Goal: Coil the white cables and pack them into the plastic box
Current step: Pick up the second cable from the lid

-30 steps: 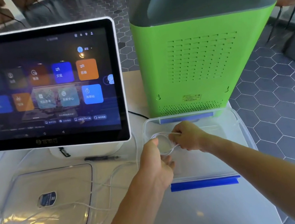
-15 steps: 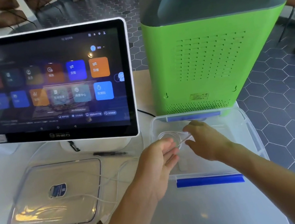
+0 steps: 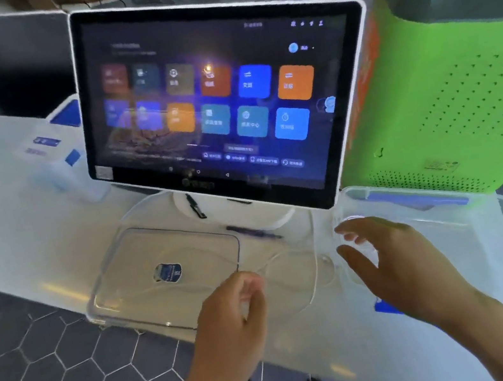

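On the white counter [image 3: 9, 233], at the left, lies a clear lid [image 3: 164, 276] bearing a blue badge sticker [image 3: 168, 273], its writing too blurred to read. Behind it stands a touchscreen [image 3: 221, 101] with coloured tiles, captions illegible. Loose white cable [image 3: 312, 277] lies between the lid and the plastic box [image 3: 486, 236]. Left hand [image 3: 233, 324] hovers half-curled, whether its grip pinches the cable I cannot tell. Right hand [image 3: 397, 262] is spread, holding nothing, over the box's left edge.

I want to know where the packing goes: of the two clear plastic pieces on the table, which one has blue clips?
The deep plastic box on the right, by the right hand, has blue clips. The flat lid on the left carries only a small blue sticker.
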